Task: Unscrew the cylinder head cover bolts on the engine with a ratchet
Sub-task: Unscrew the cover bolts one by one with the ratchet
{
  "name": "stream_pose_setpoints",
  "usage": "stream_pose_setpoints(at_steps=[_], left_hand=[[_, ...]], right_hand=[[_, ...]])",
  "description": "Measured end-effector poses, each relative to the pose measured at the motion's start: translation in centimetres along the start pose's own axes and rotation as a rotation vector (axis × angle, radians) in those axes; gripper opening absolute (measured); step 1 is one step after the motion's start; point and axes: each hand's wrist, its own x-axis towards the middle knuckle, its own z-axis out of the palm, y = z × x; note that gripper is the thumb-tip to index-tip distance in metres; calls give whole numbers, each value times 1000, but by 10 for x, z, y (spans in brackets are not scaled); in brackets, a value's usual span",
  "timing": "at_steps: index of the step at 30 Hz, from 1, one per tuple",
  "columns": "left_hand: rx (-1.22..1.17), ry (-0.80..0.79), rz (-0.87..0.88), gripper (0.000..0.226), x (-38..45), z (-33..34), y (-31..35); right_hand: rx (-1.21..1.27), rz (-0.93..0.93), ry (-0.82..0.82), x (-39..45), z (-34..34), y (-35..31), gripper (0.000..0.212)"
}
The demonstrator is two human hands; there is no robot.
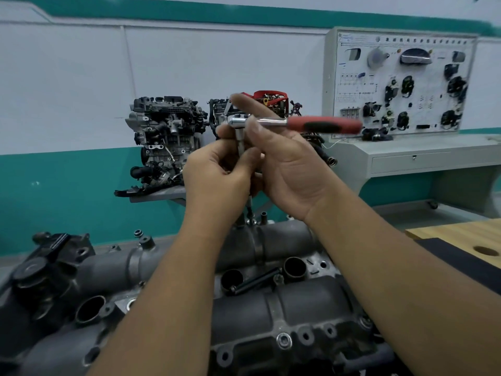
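Note:
A ratchet [311,124] with a red and black handle is held up in the air, well above the grey cylinder head cover [284,302]. My right hand [287,164] holds the ratchet near its chrome head, handle pointing right. My left hand [219,175] pinches the socket extension [240,142] that hangs down from the ratchet head. Below my hands a thin dark bolt shank [250,210] hangs, its top hidden by my fingers. A loose black bolt [254,282] lies on the cover between two spark plug wells.
Another bolt head [283,340] sits in the cover's near flange. A wooden bench [461,234] with a black mat stands at the right. Two display engines [168,137] and a training board [401,82] stand against the far wall.

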Motion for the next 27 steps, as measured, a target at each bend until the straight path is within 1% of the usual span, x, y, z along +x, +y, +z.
stream_pose_setpoints(at_steps=[2, 5, 6, 8, 11, 14, 16, 18, 20, 22, 25, 26, 27], left_hand=[[14, 23, 15, 10, 0, 0, 0], [-22, -11, -13, 4, 0, 1, 3], [-27, -25, -19, 3, 0, 1, 3], [-23, -36, -11, 5, 0, 1, 4], [-2, -34, 6, 9, -1, 2, 3], [10, -37, -4, 9, -1, 5, 4], [1, -27, -14, 10, -1, 5, 4], [4, -23, -11, 11, -1, 5, 4], [-3, -21, -17, 14, -2, 4, 3], [-18, -22, -28, 14, -2, 5, 4], [-11, -56, -28, 13, -1, 8, 5], [-8, -61, -25, 13, -2, 8, 5], [-11, -59, -24, 13, -2, 8, 5]], right_hand=[[-12, 11, -1, 3, 1, 1, 33], [-30, 86, 87, 7, 2, -1, 40], [-43, 92, 98, 7, 0, -1, 36], [-96, 47, 73, 7, -8, -2, 26], [-145, 8, 13, 4, -14, -4, 30], [-140, 29, 61, 7, -13, -3, 36], [-121, 45, 94, 7, -11, -1, 32], [-121, 22, 76, 6, -11, -1, 25], [-158, -23, 37, 3, -10, -2, 24], [-193, -19, 20, 4, -10, -5, 27], [-82, 90, 105, 7, -11, -6, 45], [-57, 100, 116, 7, -12, -6, 43], [-72, 74, 103, 6, -13, -5, 34]])
